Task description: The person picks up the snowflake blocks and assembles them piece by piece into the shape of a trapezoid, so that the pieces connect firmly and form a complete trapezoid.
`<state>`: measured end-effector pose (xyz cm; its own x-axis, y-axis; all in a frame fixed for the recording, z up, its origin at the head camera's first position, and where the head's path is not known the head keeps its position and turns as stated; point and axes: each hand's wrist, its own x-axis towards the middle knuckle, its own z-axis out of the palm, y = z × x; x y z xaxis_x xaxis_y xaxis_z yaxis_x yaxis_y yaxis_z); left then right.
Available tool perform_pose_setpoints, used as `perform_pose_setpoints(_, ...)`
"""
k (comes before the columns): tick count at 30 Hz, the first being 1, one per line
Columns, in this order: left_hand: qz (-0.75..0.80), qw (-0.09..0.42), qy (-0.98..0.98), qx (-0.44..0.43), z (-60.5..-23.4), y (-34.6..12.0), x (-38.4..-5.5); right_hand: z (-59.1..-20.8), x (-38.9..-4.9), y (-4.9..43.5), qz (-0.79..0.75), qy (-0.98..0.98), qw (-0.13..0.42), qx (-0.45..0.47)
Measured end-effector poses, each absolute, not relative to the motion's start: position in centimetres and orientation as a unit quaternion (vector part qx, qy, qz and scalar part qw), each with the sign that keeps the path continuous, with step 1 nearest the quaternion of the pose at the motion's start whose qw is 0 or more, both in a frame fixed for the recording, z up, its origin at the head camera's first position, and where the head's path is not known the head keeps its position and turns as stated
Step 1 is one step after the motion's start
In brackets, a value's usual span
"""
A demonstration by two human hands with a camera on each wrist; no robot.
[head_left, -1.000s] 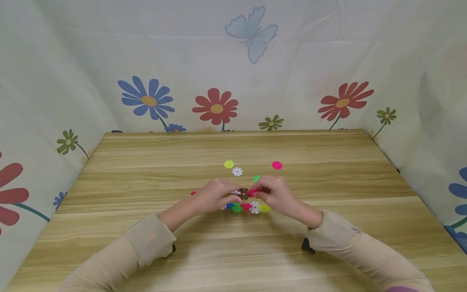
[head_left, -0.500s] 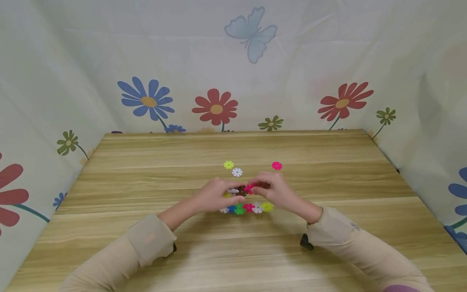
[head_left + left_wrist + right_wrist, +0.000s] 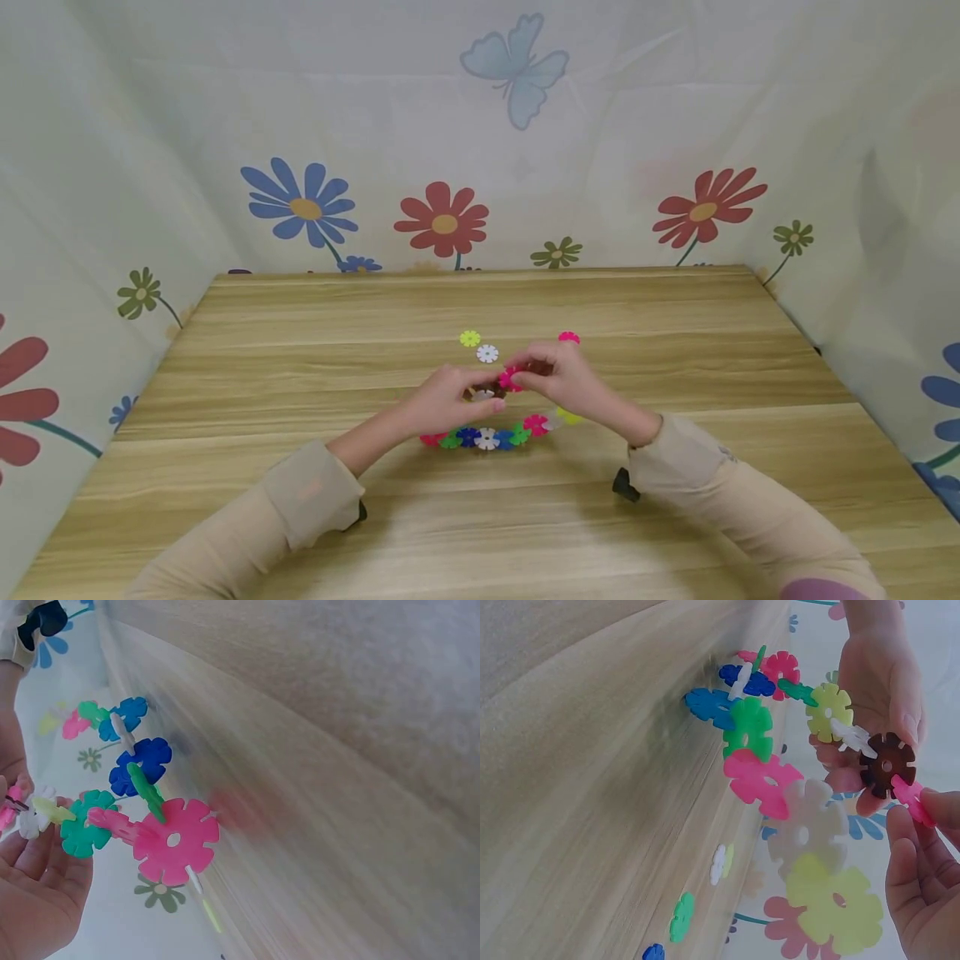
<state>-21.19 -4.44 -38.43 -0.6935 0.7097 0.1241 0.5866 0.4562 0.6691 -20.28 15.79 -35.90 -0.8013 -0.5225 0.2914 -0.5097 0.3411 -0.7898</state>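
A chain of interlocking plastic snowflake discs (image 3: 487,439) in many colours hangs in a loop beneath both hands. My left hand (image 3: 448,400) pinches it near one end, thumb and fingers around a brown disc (image 3: 887,766) and the white disc (image 3: 852,738) beside it. Thumb and fingertips of my right hand (image 3: 566,383) pinch a pink disc (image 3: 911,800) whose edge meets the brown disc's rim. The chain's other end, with a yellow disc (image 3: 835,900), hangs under the right hand. In the left wrist view a large pink disc (image 3: 176,841) hangs close to the tabletop.
Loose discs lie on the wooden table (image 3: 300,333) beyond the hands: a yellow one (image 3: 470,338), a white one (image 3: 487,353) and a partly covered pink one (image 3: 568,337). Green (image 3: 682,917) and blue (image 3: 653,952) loose discs show in the right wrist view. A flower-printed cloth (image 3: 600,108) surrounds the table.
Both hands stay together while the right hand has moved slightly up and away with the pink disc. The chain has swung, and more of its lower loop now shows below the hands.
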Motion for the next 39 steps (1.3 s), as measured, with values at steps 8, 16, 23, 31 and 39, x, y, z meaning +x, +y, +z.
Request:
perform_pose_setpoints(8,0.374,0.095,0.841,0.379,-38.6,-4.5,-21.2,-35.5,-20.5,16.1,-0.48,0.822,0.017,-0.307)
perform_pose_setpoints(16,0.375,0.099,0.842,0.374,-38.5,-4.8,-21.1,-35.3,-21.8,17.9,-0.512,0.823,0.044,-0.243)
perform_pose_setpoints(23,0.367,0.095,0.846,0.374,-38.5,-5.1,-21.1,-35.7,-23.3,19.8,-0.511,0.834,0.085,-0.19)
perform_pose_setpoints(31,0.365,0.119,0.844,0.375,-38.6,-5.5,-20.9,-37.3,-25.0,21.6,-0.46,0.859,0.132,-0.184)
perform_pose_setpoints(39,0.362,0.128,0.839,0.386,-38.8,-5.5,-20.9,-39.1,-26.2,22.7,-0.41,0.88,0.178,-0.163)
